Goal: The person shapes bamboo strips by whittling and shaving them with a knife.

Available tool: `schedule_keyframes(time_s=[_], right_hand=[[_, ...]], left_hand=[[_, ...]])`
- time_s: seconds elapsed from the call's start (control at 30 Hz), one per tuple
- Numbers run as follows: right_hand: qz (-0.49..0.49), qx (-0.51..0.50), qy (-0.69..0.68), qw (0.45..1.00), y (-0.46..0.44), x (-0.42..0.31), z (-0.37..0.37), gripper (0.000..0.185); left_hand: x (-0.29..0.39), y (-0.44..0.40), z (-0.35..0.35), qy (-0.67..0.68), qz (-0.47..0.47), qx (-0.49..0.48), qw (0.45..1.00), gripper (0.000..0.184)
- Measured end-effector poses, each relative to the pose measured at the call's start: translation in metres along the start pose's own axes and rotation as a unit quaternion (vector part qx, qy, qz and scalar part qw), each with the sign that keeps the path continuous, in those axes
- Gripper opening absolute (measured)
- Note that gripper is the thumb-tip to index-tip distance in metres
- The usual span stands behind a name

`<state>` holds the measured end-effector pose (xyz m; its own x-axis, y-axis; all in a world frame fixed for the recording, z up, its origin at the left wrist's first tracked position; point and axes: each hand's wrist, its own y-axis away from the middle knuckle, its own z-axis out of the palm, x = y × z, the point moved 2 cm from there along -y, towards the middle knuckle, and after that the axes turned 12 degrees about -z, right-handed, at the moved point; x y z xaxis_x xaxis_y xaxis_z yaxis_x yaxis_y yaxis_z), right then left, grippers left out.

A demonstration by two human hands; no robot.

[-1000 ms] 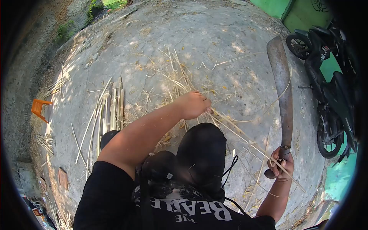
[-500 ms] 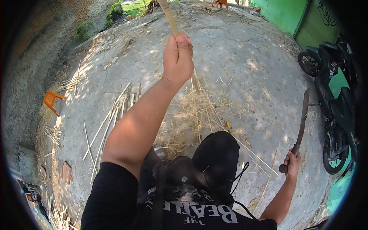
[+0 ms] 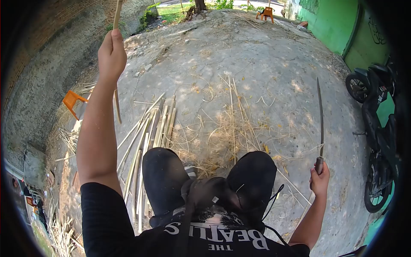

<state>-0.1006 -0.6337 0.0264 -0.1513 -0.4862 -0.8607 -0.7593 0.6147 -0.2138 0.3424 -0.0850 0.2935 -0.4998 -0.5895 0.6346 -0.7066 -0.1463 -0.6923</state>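
Note:
High at the upper left, my left hand [image 3: 112, 55] is closed round a pale wooden strip [image 3: 117, 13], whose lower end sticks out below the wrist. On the right, my right hand [image 3: 320, 177] grips the dark handle of a machete [image 3: 321, 115]; its long blade points up, seen nearly edge-on. Between and beyond my knees lies a heap of thin shavings [image 3: 227, 132] on the concrete. A bundle of split strips [image 3: 147, 132] rests on the ground beside my knee on the left.
An orange stool [image 3: 73, 102] stands at the left and another orange seat [image 3: 267, 14] at the far back. Parked motorbikes [image 3: 376, 137] line the right side. More strips [image 3: 64, 235] lie at the lower left. A rough wall [image 3: 47, 77] runs along the left.
My left hand has risen from the shavings and swung to the upper left with the strip. The machete blade has turned edge-on in my right hand. The view has shifted.

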Motion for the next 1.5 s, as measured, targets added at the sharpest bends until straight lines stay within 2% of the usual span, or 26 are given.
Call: schedule_keyframes(time_s=[0.03, 0.1, 0.17, 0.2, 0.23, 0.27, 0.33, 0.43, 0.57, 0.6, 0.67, 0.77, 0.8, 0.9, 1.0, 1.1, 1.2, 1.3, 1.4, 1.5], right_hand=[[-0.028, 0.003, 0.026, 0.999, -0.004, 0.001, 0.007, 0.020], [-0.102, 0.008, 0.066, 0.993, -0.013, -0.009, 0.021, 0.021], [-0.188, 0.007, 0.096, 0.977, -0.023, -0.034, 0.042, 0.022], [-0.120, -0.017, 0.048, 0.992, -0.028, -0.041, 0.053, 0.025], [-0.165, -0.014, 0.029, 0.986, -0.034, -0.047, 0.067, 0.026], [-0.209, -0.010, 0.010, 0.978, -0.040, -0.055, 0.083, 0.026], [-0.233, -0.033, 0.028, 0.972, -0.049, -0.092, 0.113, 0.020], [-0.264, -0.133, 0.072, 0.953, -0.066, -0.130, 0.158, 0.034], [-0.352, -0.230, 0.180, 0.889, -0.072, -0.194, 0.238, 0.031], [-0.362, -0.265, 0.204, 0.870, -0.072, -0.206, 0.260, 0.029], [-0.426, -0.304, 0.216, 0.825, -0.069, -0.222, 0.296, 0.027], [-0.504, -0.317, 0.260, 0.760, -0.079, -0.227, 0.334, 0.026], [-0.487, -0.344, 0.274, 0.755, -0.088, -0.230, 0.337, 0.024], [-0.442, -0.342, 0.263, 0.786, -0.121, -0.208, 0.346, 0.022], [-0.305, -0.342, 0.225, 0.860, -0.126, -0.195, 0.345, 0.021], [-0.363, -0.374, 0.220, 0.825, -0.108, -0.188, 0.355, 0.020], [-0.434, -0.438, 0.226, 0.754, -0.081, -0.210, 0.356, 0.020], [-0.423, -0.447, 0.233, 0.752, -0.095, -0.213, 0.351, 0.021], [-0.338, -0.403, 0.188, 0.829, -0.129, -0.194, 0.347, 0.022], [-0.334, -0.396, 0.207, 0.830, -0.120, -0.194, 0.347, 0.022]], left_hand=[[-0.004, 0.017, -0.011, -0.091, -0.019, -0.058, 0.994, 0.050], [-0.038, 0.045, -0.031, -0.172, -0.042, -0.238, 0.955, 0.049], [-0.049, 0.100, -0.050, -0.202, -0.169, -0.331, 0.906, 0.051], [-0.057, 0.129, -0.058, -0.188, -0.227, -0.356, 0.887, 0.051], [-0.065, 0.157, -0.066, -0.174, -0.284, -0.378, 0.864, 0.051], [-0.066, 0.183, -0.071, -0.164, -0.315, -0.378, 0.855, 0.052], [-0.071, 0.230, -0.074, -0.122, -0.349, -0.379, 0.848, 0.053], [-0.097, 0.285, -0.064, -0.019, -0.402, -0.357, 0.843, 0.055], [-0.086, 0.307, -0.039, -0.040, -0.379, -0.344, 0.858, 0.050], [-0.087, 0.305, -0.035, -0.098, -0.347, -0.343, 0.867, 0.045], [-0.082, 0.303, -0.030, -0.118, -0.337, -0.355, 0.864, 0.045], [-0.083, 0.298, -0.031, -0.137, -0.333, -0.358, 0.862, 0.045], [-0.079, 0.296, -0.036, -0.146, -0.331, -0.362, 0.859, 0.045], [-0.072, 0.300, -0.050, -0.152, -0.318, -0.354, 0.866, 0.046], [-0.074, 0.308, -0.048, -0.139, -0.310, -0.357, 0.870, 0.047], [-0.079, 0.308, -0.035, -0.137, -0.328, -0.378, 0.855, 0.048], [-0.077, 0.303, -0.027, -0.129, -0.337, -0.389, 0.848, 0.047], [-0.071, 0.302, -0.036, -0.088, -0.362, -0.385, 0.844, 0.044], [-0.059, 0.302, -0.049, -0.081, -0.363, -0.374, 0.850, 0.043], [-0.057, 0.302, -0.050, -0.107, -0.351, -0.379, 0.850, 0.042]])
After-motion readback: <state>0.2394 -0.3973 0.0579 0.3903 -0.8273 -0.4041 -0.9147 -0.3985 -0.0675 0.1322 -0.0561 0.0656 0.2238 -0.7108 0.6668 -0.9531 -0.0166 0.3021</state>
